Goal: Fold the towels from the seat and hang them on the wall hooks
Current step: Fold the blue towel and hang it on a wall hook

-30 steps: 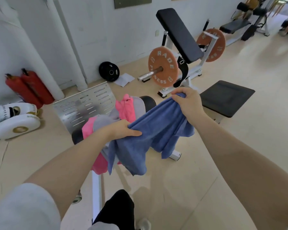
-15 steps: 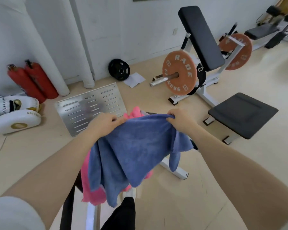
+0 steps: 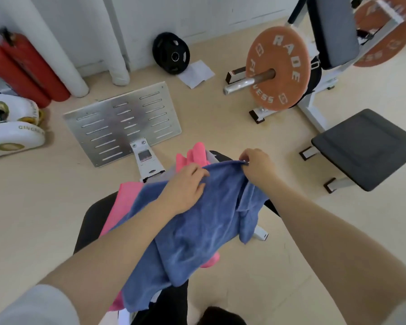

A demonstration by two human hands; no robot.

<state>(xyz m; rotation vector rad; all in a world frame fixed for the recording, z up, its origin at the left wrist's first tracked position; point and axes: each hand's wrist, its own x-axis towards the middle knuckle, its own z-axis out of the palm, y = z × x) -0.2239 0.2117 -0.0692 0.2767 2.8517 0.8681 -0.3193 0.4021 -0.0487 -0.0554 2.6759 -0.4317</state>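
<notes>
The blue towel (image 3: 197, 231) is held up over the black seat (image 3: 92, 219), its top hem stretched between both hands and the rest hanging in loose, uneven folds toward the near edge of the seat. The left hand (image 3: 185, 186) has its fingers curled over the hem at its left end, and the right hand (image 3: 256, 166) pinches the hem at the far right corner; the cloth droops below and between the two grips, with one flap dangling under the right wrist. Beneath it a pink towel (image 3: 124, 202) lies across the seat, showing at the left edge and again at the far edge. The likely trouble is in the fold: the hem looks bunched, not taut, so bringing the hands together now would probably give a crooked fold. The hanging flap could also snag the pink towel and drag it off the seat. A slotted metal plate (image 3: 122, 120) stands beyond the far edge, on the floor.
</notes>
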